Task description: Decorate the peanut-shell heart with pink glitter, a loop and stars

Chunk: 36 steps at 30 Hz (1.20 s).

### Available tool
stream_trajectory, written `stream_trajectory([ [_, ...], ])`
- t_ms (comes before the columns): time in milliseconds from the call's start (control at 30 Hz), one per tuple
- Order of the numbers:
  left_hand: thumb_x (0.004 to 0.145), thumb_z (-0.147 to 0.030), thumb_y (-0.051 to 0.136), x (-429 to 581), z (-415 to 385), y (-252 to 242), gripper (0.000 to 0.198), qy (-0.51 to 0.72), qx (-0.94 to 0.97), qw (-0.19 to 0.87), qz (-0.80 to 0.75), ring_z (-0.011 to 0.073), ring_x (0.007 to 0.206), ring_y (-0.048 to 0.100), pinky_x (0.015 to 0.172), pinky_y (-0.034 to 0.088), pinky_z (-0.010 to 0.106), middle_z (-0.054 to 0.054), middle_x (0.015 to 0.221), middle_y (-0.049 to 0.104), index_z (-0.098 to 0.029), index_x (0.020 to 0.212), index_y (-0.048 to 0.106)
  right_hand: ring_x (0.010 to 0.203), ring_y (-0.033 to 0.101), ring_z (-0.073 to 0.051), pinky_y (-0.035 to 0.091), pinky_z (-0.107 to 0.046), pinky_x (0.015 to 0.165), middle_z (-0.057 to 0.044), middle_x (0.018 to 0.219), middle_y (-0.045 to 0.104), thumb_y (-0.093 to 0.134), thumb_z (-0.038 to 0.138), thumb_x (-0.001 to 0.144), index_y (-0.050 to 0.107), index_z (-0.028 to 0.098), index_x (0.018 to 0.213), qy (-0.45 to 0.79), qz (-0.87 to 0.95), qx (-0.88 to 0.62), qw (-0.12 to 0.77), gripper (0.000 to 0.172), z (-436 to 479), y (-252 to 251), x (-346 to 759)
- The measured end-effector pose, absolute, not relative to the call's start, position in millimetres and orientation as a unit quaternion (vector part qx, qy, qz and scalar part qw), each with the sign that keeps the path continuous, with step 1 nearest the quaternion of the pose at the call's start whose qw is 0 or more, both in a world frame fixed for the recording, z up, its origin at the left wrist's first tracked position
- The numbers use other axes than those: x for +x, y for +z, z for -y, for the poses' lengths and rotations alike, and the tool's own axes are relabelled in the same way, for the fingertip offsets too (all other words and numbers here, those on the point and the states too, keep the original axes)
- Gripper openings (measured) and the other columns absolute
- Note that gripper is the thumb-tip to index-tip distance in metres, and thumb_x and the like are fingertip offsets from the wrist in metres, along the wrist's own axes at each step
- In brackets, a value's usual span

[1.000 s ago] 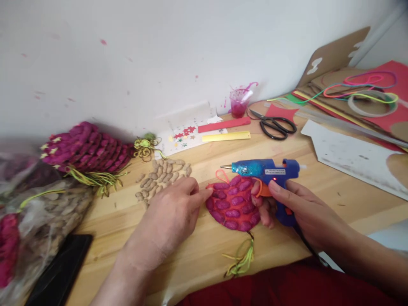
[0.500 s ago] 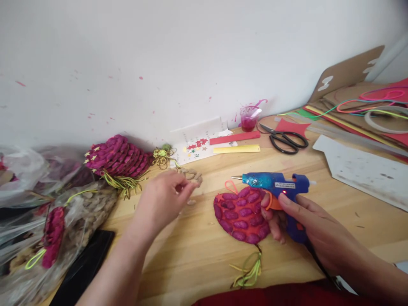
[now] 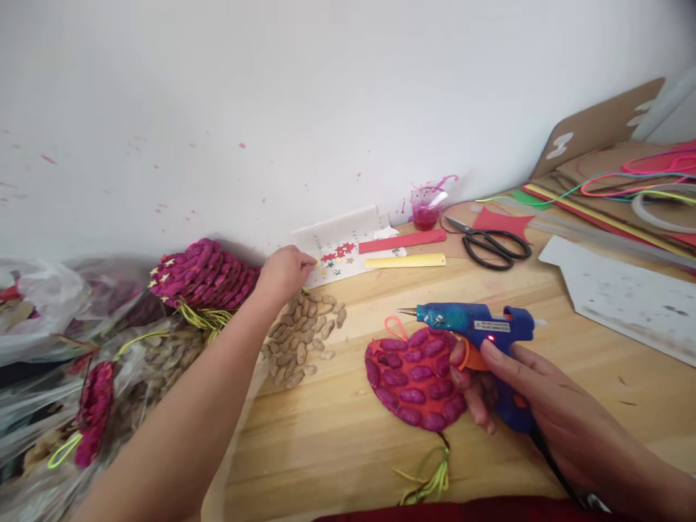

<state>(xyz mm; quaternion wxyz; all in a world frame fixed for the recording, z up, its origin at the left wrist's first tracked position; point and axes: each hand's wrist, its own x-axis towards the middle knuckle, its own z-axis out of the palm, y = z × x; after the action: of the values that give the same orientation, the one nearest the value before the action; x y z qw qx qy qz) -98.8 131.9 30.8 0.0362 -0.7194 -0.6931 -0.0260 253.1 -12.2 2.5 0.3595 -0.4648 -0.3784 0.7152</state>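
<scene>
My left hand (image 3: 287, 274) reaches to the white sheet (image 3: 348, 277) by the wall, thumb and fingertips pinched at a small yellow star (image 3: 317, 262). Red, green and yellow stars lie on that sheet. In my right hand (image 3: 536, 388) is a blue glue gun (image 3: 462, 319), its red light on, metal nozzle pointing left and a finger at the orange trigger (image 3: 474, 357). Below the gun lies a flat red ornament (image 3: 418, 375) covered with purple-painted peanuts, with a pink loop on top, one red star near its upper left edge and a yellow-green tassel (image 3: 429, 478).
A pile of peanuts (image 3: 299, 337) lies under my left forearm. Stacked purple ornaments (image 3: 209, 275) and plastic bags (image 3: 54, 290) are at left. Red (image 3: 402, 241) and yellow (image 3: 405, 261) strips, a cup (image 3: 425, 210) of purple paint, black scissors (image 3: 492, 246) and cardboard (image 3: 592, 130) stand farther back and right.
My left hand has moved up and away from over the peanuts to the sheet of stars, uncovering the pile. My right hand keeps the glue gun over the ornament.
</scene>
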Motion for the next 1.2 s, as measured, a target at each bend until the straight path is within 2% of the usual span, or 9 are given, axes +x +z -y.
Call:
stream_trajectory([
  [133, 0.093, -0.022, 0.05, -106, -123, 24, 0.038, -0.003, -0.743, 0.053, 0.668, 0.0277, 0.106, 0.069, 0.096, 0.053, 0.036, 0.009, 0.108, 0.076, -0.027, 0.111, 0.083, 0.057, 0.062, -0.02, 0.049, -0.029, 0.058, -0.006, 0.058, 0.069, 0.067, 0.071, 0.082, 0.073, 0.02, 0.076, 0.711, 0.381, -0.479, 0.347, 0.052, 13, 1, 254],
  [267, 0.093, -0.02, 0.046, -109, -117, 20, 0.043, -0.019, -0.744, 0.058, 0.665, 0.0274, 0.104, 0.069, 0.096, 0.053, 0.036, 0.01, 0.109, 0.075, -0.023, 0.117, 0.081, 0.054, 0.061, -0.021, 0.049, -0.032, 0.056, -0.006, 0.056, 0.068, 0.069, 0.076, 0.076, 0.072, 0.022, 0.073, 0.7, 0.384, -0.496, 0.342, 0.054, 11, 5, 252],
  [367, 0.093, -0.018, 0.043, -110, -117, 17, 0.047, -0.01, -0.75, 0.06, 0.659, 0.0266, 0.101, 0.07, 0.093, 0.053, 0.034, 0.011, 0.108, 0.074, -0.023, 0.123, 0.078, 0.053, 0.062, -0.022, 0.049, -0.033, 0.056, -0.005, 0.056, 0.068, 0.069, 0.074, 0.078, 0.073, 0.023, 0.074, 0.692, 0.391, -0.5, 0.345, 0.051, 10, 5, 252],
  [467, 0.091, -0.014, 0.042, -112, -116, 16, 0.048, -0.002, -0.751, 0.049, 0.659, 0.0255, 0.099, 0.071, 0.092, 0.053, 0.033, 0.01, 0.109, 0.075, -0.025, 0.119, 0.08, 0.053, 0.062, -0.022, 0.05, -0.034, 0.057, -0.005, 0.057, 0.069, 0.069, 0.073, 0.08, 0.073, 0.024, 0.075, 0.692, 0.392, -0.495, 0.35, 0.049, 11, 4, 254],
  [667, 0.094, -0.022, 0.044, -112, -112, 21, 0.045, -0.031, -0.737, 0.031, 0.675, 0.0308, 0.107, 0.071, 0.1, 0.052, 0.039, 0.012, 0.118, 0.077, -0.02, 0.123, 0.078, 0.053, 0.061, -0.021, 0.049, -0.034, 0.058, -0.006, 0.058, 0.069, 0.069, 0.075, 0.077, 0.073, 0.024, 0.075, 0.692, 0.387, -0.508, 0.338, 0.051, 9, 3, 254],
  [933, 0.094, -0.026, 0.049, -115, -110, 20, 0.038, -0.056, -0.736, 0.016, 0.675, 0.0303, 0.106, 0.072, 0.099, 0.052, 0.039, 0.011, 0.117, 0.078, -0.02, 0.115, 0.081, 0.059, 0.061, -0.022, 0.048, -0.034, 0.063, -0.006, 0.057, 0.067, 0.066, 0.076, 0.079, 0.07, 0.022, 0.074, 0.696, 0.38, -0.518, 0.321, 0.055, 10, 11, 252],
  [1067, 0.093, -0.028, 0.053, -117, -109, 19, 0.034, -0.073, -0.746, -0.001, 0.662, 0.0277, 0.103, 0.071, 0.098, 0.051, 0.036, 0.009, 0.113, 0.078, -0.021, 0.11, 0.081, 0.059, 0.061, -0.024, 0.049, -0.035, 0.062, -0.007, 0.057, 0.066, 0.067, 0.078, 0.074, 0.067, 0.022, 0.069, 0.69, 0.381, -0.528, 0.317, 0.057, 9, 12, 251],
  [1200, 0.092, -0.029, 0.053, -117, -108, 19, 0.031, -0.085, -0.751, -0.007, 0.655, 0.0272, 0.101, 0.071, 0.095, 0.051, 0.035, 0.009, 0.11, 0.078, -0.022, 0.104, 0.082, 0.061, 0.064, -0.026, 0.051, -0.037, 0.061, -0.007, 0.058, 0.067, 0.065, 0.078, 0.077, 0.068, 0.024, 0.068, 0.689, 0.394, -0.521, 0.314, 0.056, 9, 7, 252],
])
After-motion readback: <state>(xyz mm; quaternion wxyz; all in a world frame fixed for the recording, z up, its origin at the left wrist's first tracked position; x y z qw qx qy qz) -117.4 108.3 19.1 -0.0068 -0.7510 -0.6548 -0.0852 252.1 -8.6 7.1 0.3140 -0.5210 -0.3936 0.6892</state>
